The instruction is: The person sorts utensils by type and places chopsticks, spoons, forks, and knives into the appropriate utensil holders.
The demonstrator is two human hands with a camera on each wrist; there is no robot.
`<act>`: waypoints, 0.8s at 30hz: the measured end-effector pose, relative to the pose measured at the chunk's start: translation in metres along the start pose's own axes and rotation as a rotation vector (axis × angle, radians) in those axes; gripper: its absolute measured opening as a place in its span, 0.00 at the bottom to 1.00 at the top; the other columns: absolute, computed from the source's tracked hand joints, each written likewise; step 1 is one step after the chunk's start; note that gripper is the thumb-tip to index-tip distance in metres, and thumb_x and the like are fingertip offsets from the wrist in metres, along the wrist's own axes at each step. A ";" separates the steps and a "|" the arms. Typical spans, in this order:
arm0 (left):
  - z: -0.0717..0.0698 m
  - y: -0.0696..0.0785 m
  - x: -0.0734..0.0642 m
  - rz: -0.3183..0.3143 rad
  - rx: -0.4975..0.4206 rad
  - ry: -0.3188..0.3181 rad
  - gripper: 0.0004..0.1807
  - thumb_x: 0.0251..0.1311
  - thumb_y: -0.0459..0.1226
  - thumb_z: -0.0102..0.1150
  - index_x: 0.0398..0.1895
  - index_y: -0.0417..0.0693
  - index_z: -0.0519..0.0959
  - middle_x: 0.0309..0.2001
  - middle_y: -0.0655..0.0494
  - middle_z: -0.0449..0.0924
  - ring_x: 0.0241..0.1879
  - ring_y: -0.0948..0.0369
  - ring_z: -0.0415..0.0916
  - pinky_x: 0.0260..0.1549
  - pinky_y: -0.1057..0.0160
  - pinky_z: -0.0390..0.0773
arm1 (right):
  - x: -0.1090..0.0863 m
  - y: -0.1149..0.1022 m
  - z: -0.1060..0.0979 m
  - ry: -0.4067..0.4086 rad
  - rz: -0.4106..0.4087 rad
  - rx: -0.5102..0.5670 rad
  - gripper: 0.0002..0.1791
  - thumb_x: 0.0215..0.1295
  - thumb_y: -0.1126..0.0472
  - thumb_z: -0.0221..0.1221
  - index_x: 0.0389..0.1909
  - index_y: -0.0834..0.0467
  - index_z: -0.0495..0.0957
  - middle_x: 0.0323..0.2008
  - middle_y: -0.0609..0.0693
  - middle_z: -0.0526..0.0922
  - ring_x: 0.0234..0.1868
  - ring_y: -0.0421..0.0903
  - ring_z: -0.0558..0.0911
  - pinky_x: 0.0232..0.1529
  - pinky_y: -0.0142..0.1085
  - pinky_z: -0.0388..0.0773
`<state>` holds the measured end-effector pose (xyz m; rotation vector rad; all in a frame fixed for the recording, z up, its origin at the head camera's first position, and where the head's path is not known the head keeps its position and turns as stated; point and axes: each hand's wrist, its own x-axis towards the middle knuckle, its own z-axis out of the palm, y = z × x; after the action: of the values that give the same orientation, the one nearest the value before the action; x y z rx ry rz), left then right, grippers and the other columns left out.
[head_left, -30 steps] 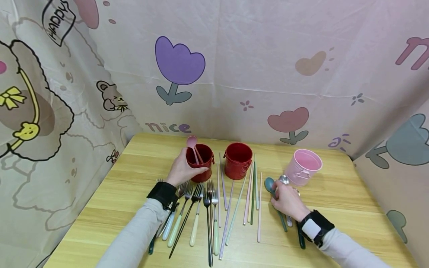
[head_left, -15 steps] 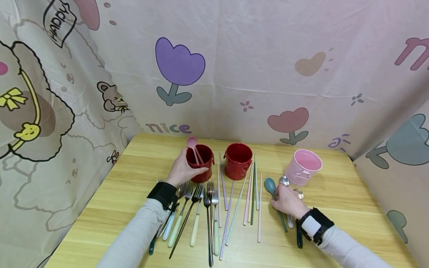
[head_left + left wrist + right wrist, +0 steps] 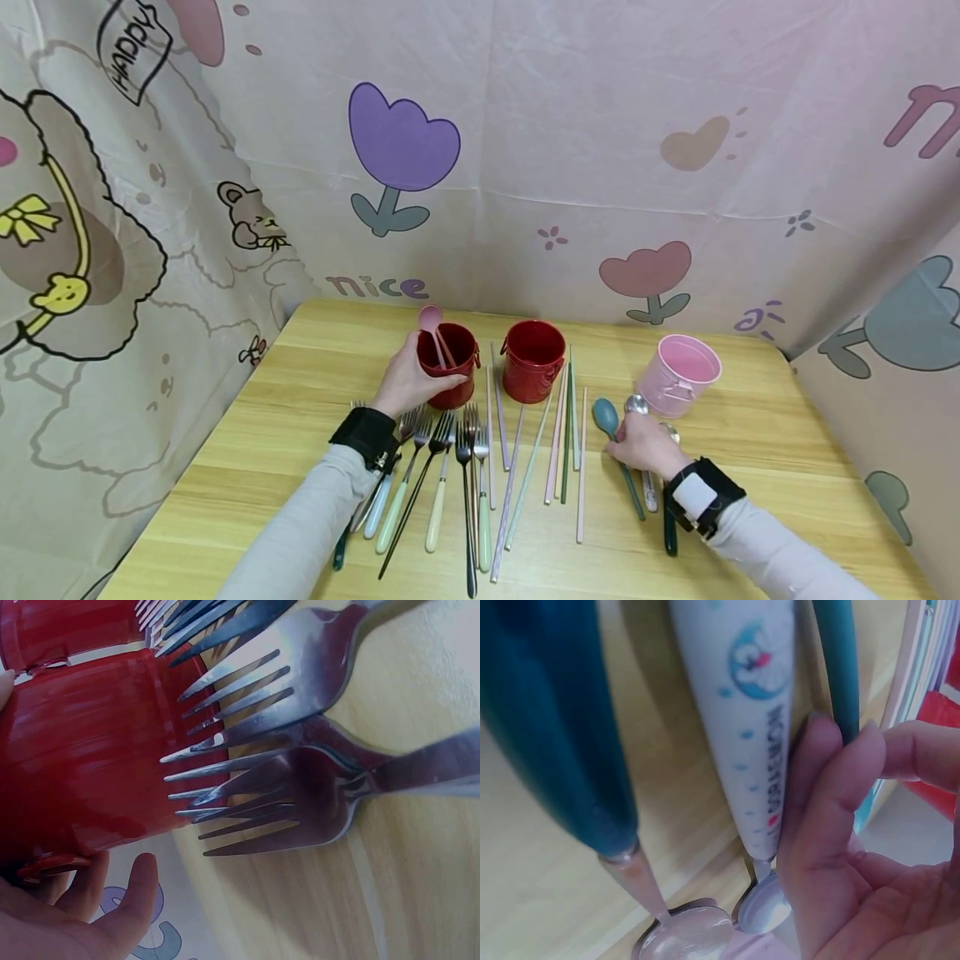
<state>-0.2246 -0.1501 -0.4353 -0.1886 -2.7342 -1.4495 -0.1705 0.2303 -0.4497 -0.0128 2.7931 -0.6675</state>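
My left hand [image 3: 412,379] holds the left red bucket [image 3: 455,399] from the near left side. Inside it stand a pink spoon [image 3: 431,317] and another thin pink handle. The left wrist view shows several forks [image 3: 300,667] lying beside the bucket's base. On the right, my right hand [image 3: 651,447] pinches the handle of a teal spoon [image 3: 604,415] lying on the table. Against the backs of these fingers, in the right wrist view, is a spoon with a printed white handle [image 3: 742,750]. Further over lies a spoon with a dark green handle [image 3: 562,735].
A second red bucket [image 3: 528,379] stands at the back middle, and a pink bucket [image 3: 667,385] at the back right. Several chopsticks [image 3: 531,467] lie between the hands. Several forks [image 3: 437,450] lie in front of the left red bucket. A patterned cloth [image 3: 525,150] hangs behind the table.
My right hand has shifted slightly around the teal spoon's handle, and the dark green spoon beside it has turned a little. The left hand and its bucket stay in place.
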 end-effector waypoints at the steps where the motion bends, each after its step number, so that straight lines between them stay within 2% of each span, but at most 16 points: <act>1: 0.000 0.000 0.000 -0.001 0.001 0.001 0.48 0.50 0.45 0.78 0.69 0.44 0.60 0.64 0.42 0.73 0.64 0.45 0.73 0.59 0.43 0.79 | 0.000 0.000 -0.001 -0.007 0.007 0.014 0.11 0.56 0.61 0.68 0.32 0.63 0.77 0.26 0.53 0.80 0.23 0.44 0.79 0.23 0.34 0.76; 8: 0.000 0.001 0.000 -0.003 0.000 0.000 0.48 0.50 0.45 0.78 0.69 0.44 0.60 0.65 0.43 0.73 0.64 0.45 0.72 0.59 0.43 0.79 | -0.002 0.001 -0.005 -0.030 0.015 0.097 0.10 0.60 0.62 0.66 0.34 0.64 0.75 0.27 0.54 0.80 0.20 0.43 0.80 0.22 0.35 0.79; 13: 0.000 0.001 0.001 -0.004 -0.009 0.001 0.48 0.49 0.45 0.78 0.69 0.45 0.60 0.64 0.43 0.73 0.64 0.45 0.72 0.59 0.43 0.79 | -0.004 0.002 -0.011 -0.024 -0.054 0.131 0.09 0.62 0.64 0.64 0.33 0.65 0.75 0.28 0.55 0.80 0.19 0.43 0.80 0.22 0.35 0.80; 20: 0.000 -0.001 0.000 -0.006 -0.014 -0.004 0.48 0.50 0.45 0.78 0.69 0.44 0.60 0.65 0.43 0.73 0.64 0.45 0.72 0.59 0.43 0.79 | -0.003 -0.003 -0.023 -0.007 -0.119 0.138 0.07 0.64 0.64 0.62 0.32 0.64 0.76 0.21 0.51 0.79 0.17 0.43 0.79 0.19 0.34 0.77; 24: 0.000 0.000 0.000 -0.005 -0.011 -0.004 0.48 0.50 0.45 0.78 0.69 0.44 0.60 0.64 0.43 0.73 0.64 0.45 0.72 0.59 0.43 0.79 | -0.001 -0.012 -0.032 0.002 -0.171 0.179 0.06 0.65 0.65 0.60 0.32 0.64 0.76 0.22 0.51 0.80 0.18 0.45 0.80 0.18 0.32 0.75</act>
<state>-0.2247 -0.1504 -0.4355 -0.1854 -2.7323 -1.4671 -0.1784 0.2341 -0.4171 -0.2173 2.7448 -0.9566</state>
